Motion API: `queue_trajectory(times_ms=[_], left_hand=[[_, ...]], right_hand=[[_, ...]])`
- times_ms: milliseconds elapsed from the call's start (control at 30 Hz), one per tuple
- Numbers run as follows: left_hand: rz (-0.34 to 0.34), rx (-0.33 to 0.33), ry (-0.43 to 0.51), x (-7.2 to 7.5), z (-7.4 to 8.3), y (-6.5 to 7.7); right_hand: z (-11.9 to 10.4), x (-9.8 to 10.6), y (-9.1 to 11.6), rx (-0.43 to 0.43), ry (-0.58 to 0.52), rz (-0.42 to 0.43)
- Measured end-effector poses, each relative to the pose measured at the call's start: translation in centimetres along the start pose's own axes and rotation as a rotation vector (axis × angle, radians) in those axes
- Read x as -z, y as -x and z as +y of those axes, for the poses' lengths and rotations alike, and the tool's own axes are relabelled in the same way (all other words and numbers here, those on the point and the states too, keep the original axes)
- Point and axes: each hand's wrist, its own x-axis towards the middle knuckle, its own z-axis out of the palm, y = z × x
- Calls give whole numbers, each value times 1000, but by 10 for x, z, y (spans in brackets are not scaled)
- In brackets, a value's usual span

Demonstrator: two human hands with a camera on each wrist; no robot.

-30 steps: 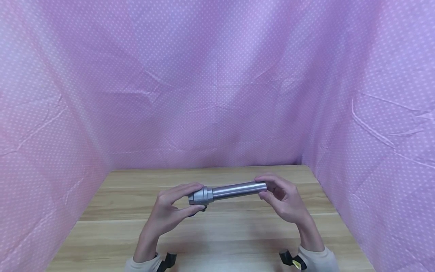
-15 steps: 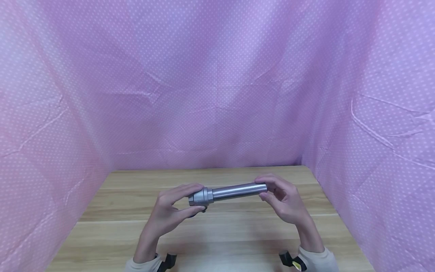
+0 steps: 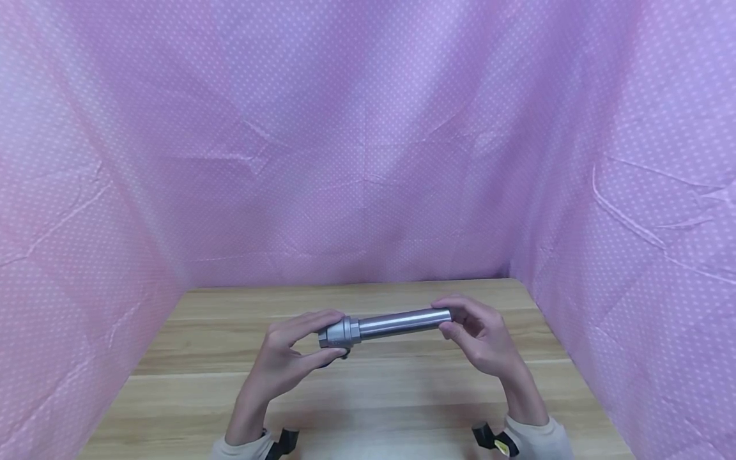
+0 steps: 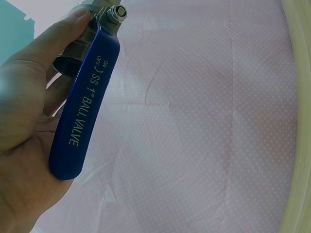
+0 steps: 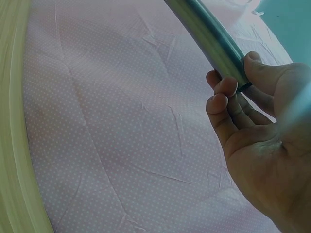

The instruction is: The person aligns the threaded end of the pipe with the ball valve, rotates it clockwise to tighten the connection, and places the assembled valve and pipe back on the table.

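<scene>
My left hand (image 3: 284, 358) grips a metal ball valve (image 3: 339, 333) between thumb and fingers. In the left wrist view its long blue lever (image 4: 86, 107), printed "SS 1" BALL VALVE", runs down across the palm, and a threaded opening shows beside the thumb. From the valve's right end a shiny steel pipe (image 3: 402, 323) extends, tilted slightly up to the right. My right hand (image 3: 483, 335) pinches the pipe's far end with thumb and fingertips; the right wrist view shows the pipe (image 5: 209, 39) ending among the fingers. Valve and pipe are joined in one line, held above the table.
Below the hands lies a light wood-grain table (image 3: 379, 396). Pink dotted cloth (image 3: 368, 160) hangs behind it and along both sides. Black camera mounts (image 3: 283, 442) are strapped at the wrists, by the pale sleeves.
</scene>
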Motion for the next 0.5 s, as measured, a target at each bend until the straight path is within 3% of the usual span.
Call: queue_trajectory(times_ms=[200,500], left_hand=[[-5,17,-11,0,1,2],[4,0,-9,1,-1,1]], right_hand=[[-4,0,1,-46,9,-7],[-4,-3,-4,35,-95,-36]])
